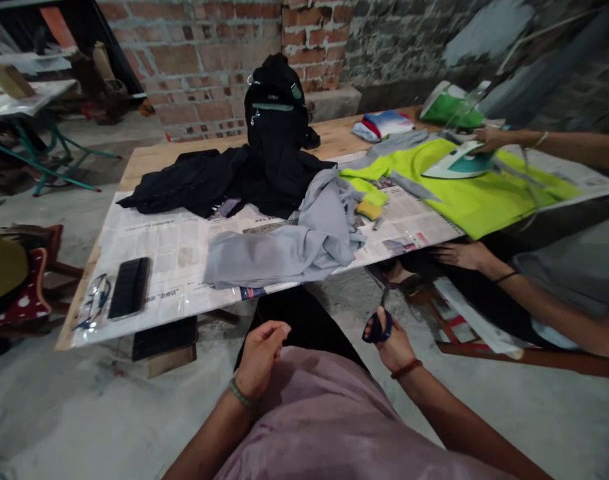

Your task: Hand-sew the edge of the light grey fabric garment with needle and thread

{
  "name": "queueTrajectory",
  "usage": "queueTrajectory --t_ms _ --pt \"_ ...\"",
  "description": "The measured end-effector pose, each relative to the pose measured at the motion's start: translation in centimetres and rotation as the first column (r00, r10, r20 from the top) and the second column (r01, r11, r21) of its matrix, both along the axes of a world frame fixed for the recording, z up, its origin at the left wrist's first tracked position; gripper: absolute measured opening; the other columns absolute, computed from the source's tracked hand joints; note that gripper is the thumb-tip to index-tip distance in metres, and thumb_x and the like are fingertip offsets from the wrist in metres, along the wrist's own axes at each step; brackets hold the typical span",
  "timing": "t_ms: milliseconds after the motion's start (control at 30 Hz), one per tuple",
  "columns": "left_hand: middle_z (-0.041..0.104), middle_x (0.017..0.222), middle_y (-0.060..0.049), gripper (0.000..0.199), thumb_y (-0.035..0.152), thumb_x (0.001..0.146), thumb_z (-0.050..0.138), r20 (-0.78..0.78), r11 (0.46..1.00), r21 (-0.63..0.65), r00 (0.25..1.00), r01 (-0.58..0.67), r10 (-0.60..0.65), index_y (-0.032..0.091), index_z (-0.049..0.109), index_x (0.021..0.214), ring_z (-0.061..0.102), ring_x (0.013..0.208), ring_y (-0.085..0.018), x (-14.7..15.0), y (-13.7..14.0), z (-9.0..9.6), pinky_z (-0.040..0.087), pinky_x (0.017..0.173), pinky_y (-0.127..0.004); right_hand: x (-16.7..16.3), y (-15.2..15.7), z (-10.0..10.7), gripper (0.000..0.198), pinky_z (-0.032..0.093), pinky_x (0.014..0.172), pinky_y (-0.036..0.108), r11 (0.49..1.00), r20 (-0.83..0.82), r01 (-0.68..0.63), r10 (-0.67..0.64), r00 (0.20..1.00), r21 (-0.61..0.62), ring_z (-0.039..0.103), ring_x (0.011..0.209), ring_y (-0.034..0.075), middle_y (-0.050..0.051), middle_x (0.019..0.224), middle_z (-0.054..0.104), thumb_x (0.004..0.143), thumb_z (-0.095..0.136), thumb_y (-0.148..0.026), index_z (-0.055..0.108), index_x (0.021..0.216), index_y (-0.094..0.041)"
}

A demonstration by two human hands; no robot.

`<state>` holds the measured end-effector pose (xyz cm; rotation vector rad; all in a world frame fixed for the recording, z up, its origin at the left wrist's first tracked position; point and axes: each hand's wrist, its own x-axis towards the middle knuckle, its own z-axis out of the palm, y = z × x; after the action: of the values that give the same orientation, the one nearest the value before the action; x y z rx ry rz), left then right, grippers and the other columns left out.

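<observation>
My right hand (395,345) grips a pair of scissors (378,327) by the dark blue handles, its blades pointing away from me below the table edge. My left hand (262,359) is closed in front of my body, thumb against curled fingers; anything between them is too small or hidden to make out. Beyond both hands, a light grey piece of clothing (284,253) lies crumpled along the table's near edge. Black garments (194,177) are heaped behind it.
A co-worker's hand (491,141) holds an iron (459,162) on a neon yellow garment (444,200); their other hand (464,255) is below the edge. A phone (129,287) and glasses (100,297) lie on the newspaper (179,267). A black backpack (277,107) stands behind.
</observation>
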<state>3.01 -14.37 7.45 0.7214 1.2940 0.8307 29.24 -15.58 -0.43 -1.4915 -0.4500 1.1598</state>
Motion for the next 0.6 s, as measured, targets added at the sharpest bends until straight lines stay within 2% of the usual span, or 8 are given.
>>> queueTrajectory --t_ms 67,133,200,267,333,400,500,600 --pt "0.035 0.044 0.009 0.027 0.041 0.067 0.065 0.004 1.000 0.001 1.000 0.005 -0.005 0.015 0.059 0.069 0.022 0.040 -0.003 0.1 -0.1 0.0 0.015 0.038 -0.016 -0.5 1.1 1.6 0.044 0.040 0.042 0.023 0.998 0.110 -0.051 0.046 0.993 0.042 0.047 0.046 0.009 -0.005 0.059 0.050 0.066 0.065 -0.055 0.047 0.086 -0.021" --pt "0.034 0.043 0.009 0.027 0.041 0.068 0.065 0.000 1.000 0.010 1.000 0.012 -0.012 0.015 0.059 0.069 0.022 0.040 -0.003 0.3 -0.2 0.1 0.015 0.038 -0.017 -1.0 2.7 3.5 0.049 0.041 0.046 0.024 0.974 0.332 -0.203 0.159 0.930 0.101 0.049 0.050 0.010 -0.004 0.062 0.052 0.064 0.068 -0.052 0.050 0.098 -0.021" --pt "0.034 0.043 0.009 0.026 0.040 0.068 0.065 -0.011 1.000 0.012 1.000 0.019 -0.019 0.014 0.060 0.069 0.022 0.040 -0.003 0.4 -0.3 0.1 0.016 0.039 -0.017 -1.9 4.6 5.4 0.049 0.044 0.056 0.026 0.911 0.586 -0.393 0.254 0.770 0.121 0.053 0.059 0.013 0.000 0.069 0.057 0.065 0.068 -0.046 0.053 0.103 -0.019" --pt "0.035 0.044 0.009 0.026 0.040 0.068 0.065 -0.022 1.000 0.005 1.000 0.022 -0.022 0.014 0.061 0.070 0.022 0.040 -0.003 0.4 -0.4 0.0 0.016 0.039 -0.017 -3.3 6.8 6.9 0.042 0.045 0.065 0.028 0.828 0.758 -0.552 0.297 0.581 0.099 0.056 0.068 0.015 0.003 0.077 0.061 0.070 0.065 -0.041 0.057 0.104 -0.018" --pt "0.035 0.044 0.008 0.026 0.040 0.068 0.065 -0.034 1.000 0.000 0.999 0.026 -0.026 0.014 0.062 0.071 0.022 0.040 -0.003 0.3 -0.6 0.0 0.016 0.040 -0.018 -5.1 9.2 8.1 0.036 0.045 0.067 0.027 0.746 0.839 -0.663 0.323 0.437 0.058 0.057 0.071 0.015 0.005 0.080 0.062 0.074 0.060 -0.038 0.059 0.104 -0.017" --pt "0.035 0.044 0.008 0.027 0.040 0.068 0.065 -0.051 1.000 0.001 0.998 0.029 -0.029 0.014 0.061 0.070 0.023 0.040 -0.003 0.1 -0.7 0.1 0.017 0.041 -0.018 -7.0 11.7 9.2 0.034 0.044 0.068 0.026 0.681 0.884 -0.731 0.325 0.337 0.029 0.057 0.071 0.015 0.004 0.080 0.063 0.077 0.058 -0.035 0.059 0.104 -0.017" --pt "0.034 0.044 0.008 0.028 0.041 0.069 0.064 -0.070 1.000 0.014 0.997 0.027 -0.026 0.014 0.060 0.069 0.023 0.041 -0.003 -0.3 -1.0 0.1 0.017 0.041 -0.018 -9.1 14.9 10.4 0.032 0.044 0.069 0.025 0.637 0.925 -0.770 0.265 0.272 0.044 0.058 0.073 0.015 0.005 0.083 0.065 0.077 0.057 -0.031 0.060 0.105 -0.016" --pt "0.035 0.046 0.008 0.028 0.041 0.069 0.063 -0.078 0.999 0.039 0.997 0.017 -0.014 0.014 0.059 0.069 0.024 0.043 -0.004 -1.0 -1.1 0.0 0.019 0.041 -0.018 -9.2 16.5 10.7 0.033 0.045 0.072 0.026 0.665 0.944 -0.742 0.182 0.274 0.087 0.059 0.077 0.016 0.006 0.090 0.065 0.077 0.056 -0.029 0.059 0.107 -0.016"
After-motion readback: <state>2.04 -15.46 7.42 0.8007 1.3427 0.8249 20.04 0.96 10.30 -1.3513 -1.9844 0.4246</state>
